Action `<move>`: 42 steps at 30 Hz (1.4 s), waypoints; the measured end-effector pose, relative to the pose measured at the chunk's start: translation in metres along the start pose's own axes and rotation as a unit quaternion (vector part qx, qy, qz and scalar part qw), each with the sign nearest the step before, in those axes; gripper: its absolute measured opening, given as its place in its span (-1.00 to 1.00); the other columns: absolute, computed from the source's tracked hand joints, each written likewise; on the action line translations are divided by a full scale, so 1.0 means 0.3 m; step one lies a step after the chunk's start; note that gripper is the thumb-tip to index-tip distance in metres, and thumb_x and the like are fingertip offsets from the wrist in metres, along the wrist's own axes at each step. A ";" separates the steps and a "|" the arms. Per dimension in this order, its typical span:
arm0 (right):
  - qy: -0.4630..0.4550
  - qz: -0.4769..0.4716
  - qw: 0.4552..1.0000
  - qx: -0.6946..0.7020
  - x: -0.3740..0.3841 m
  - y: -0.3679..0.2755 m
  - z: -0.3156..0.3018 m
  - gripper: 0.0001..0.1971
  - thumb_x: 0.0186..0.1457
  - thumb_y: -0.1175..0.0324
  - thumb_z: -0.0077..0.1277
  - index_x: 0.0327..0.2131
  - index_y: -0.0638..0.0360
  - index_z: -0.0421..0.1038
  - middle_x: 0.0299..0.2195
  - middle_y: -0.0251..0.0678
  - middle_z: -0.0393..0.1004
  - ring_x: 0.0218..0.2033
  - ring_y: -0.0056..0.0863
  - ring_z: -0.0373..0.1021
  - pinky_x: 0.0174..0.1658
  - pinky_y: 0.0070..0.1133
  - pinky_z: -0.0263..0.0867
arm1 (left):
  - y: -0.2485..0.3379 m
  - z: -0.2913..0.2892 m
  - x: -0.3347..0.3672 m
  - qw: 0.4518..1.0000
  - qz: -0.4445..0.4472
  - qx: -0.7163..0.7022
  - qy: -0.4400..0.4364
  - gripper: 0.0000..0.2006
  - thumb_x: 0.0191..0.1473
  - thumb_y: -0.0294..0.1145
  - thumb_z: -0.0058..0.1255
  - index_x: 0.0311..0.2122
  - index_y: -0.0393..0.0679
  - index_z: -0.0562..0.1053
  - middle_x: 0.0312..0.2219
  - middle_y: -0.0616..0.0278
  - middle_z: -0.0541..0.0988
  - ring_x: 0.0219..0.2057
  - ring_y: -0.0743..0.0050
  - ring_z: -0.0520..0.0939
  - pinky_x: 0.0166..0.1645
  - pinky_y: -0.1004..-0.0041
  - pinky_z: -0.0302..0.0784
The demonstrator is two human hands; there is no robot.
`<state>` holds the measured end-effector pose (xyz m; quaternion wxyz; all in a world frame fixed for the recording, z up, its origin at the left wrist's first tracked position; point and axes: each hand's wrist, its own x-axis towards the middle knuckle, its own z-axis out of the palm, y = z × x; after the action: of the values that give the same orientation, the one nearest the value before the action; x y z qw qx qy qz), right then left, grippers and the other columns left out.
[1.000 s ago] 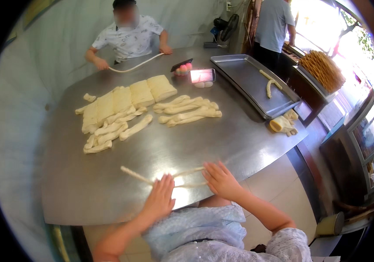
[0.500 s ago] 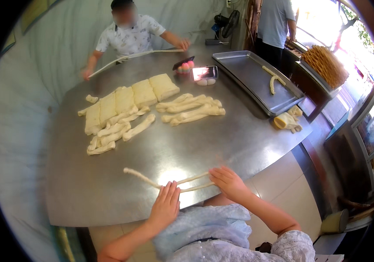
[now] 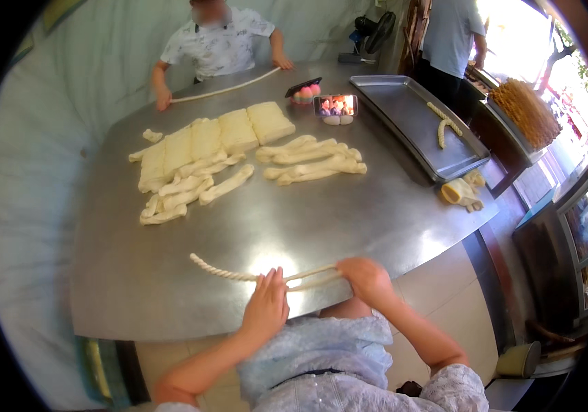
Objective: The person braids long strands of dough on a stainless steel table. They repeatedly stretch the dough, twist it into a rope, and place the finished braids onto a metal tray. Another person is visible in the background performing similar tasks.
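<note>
Near the front edge of the metal table [image 3: 150, 288] lies a dough rope [image 3: 220, 270], twisted like a cord to the left of my left hand [image 3: 265, 302]. That hand rests over the rope with its fingers together, gripping it at the middle. On the right, my right hand [image 3: 366, 280] is curled around the rope's other end, and its fingertips are partly hidden. Between my hands run two thin strands, the nearer one smeared by motion. Beyond them, several thick dough strips [image 3: 318, 168] and a row of flat dough slabs [image 3: 239, 129] rest on the table.
Across the table, another person holds a long dough strand [image 3: 229, 89] with both hands. A propped phone [image 3: 335, 105] stands near a large metal tray [image 3: 404, 137] with a braided dough piece [image 3: 443, 127]. A crumpled pale cloth or bag [image 3: 464, 192] sits at the right edge.
The left part of my dough rope now shows tight twists. My right hand has turned from flat fingers to a curled grip. The other person's strand has come down onto the table.
</note>
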<state>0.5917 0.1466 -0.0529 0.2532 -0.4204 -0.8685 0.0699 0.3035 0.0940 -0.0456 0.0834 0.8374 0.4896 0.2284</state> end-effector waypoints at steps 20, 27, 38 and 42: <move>0.094 0.034 0.991 -0.090 0.180 0.054 0.086 -0.69 0.04 0.45 0.03 -0.11 0.23 0.53 0.07 -0.15 0.48 0.10 -0.22 0.39 0.16 -0.32 0.32 | -0.112 0.017 0.307 0.988 0.067 0.138 0.013 -0.45 0.19 -0.32 -0.06 0.21 -0.45 0.24 0.21 -0.26 0.30 0.32 -0.20 0.21 0.37 -0.15 0.06; 0.005 0.035 0.999 -0.009 0.024 0.031 0.040 -0.72 0.08 0.42 0.04 -0.11 0.25 0.53 0.10 -0.11 0.44 0.12 -0.18 0.37 0.20 -0.24 0.28 | 0.026 0.034 0.086 0.999 0.007 -0.009 0.045 -0.50 0.15 -0.49 -0.01 0.16 -0.51 0.25 0.16 -0.34 0.33 0.18 -0.37 0.37 0.29 -0.18 0.22; 0.083 -0.066 0.994 -0.031 -0.021 -0.012 0.026 -0.76 0.07 0.39 0.10 -0.18 0.27 0.54 -0.04 -0.09 0.55 0.01 -0.12 0.46 0.14 -0.25 0.36 | 0.061 0.008 0.034 0.995 0.075 0.017 -0.067 -0.37 0.10 -0.35 0.04 0.23 -0.48 0.20 0.25 -0.35 0.21 0.30 -0.28 0.23 0.37 -0.18 0.06; 0.006 0.103 0.995 -0.012 0.128 0.012 0.041 -0.72 0.05 0.40 0.09 -0.14 0.27 0.53 0.00 -0.10 0.53 0.03 -0.15 0.44 0.16 -0.25 0.34 | 0.003 0.091 0.222 0.995 -0.021 -0.003 0.093 -0.46 0.12 -0.44 -0.01 0.17 -0.50 0.24 0.16 -0.36 0.31 0.18 -0.35 0.36 0.30 -0.23 0.15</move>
<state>0.5681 0.1796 -0.0501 0.2451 -0.5109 -0.8198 0.0828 0.3447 0.1531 -0.0494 0.0450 0.8017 0.5120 0.3051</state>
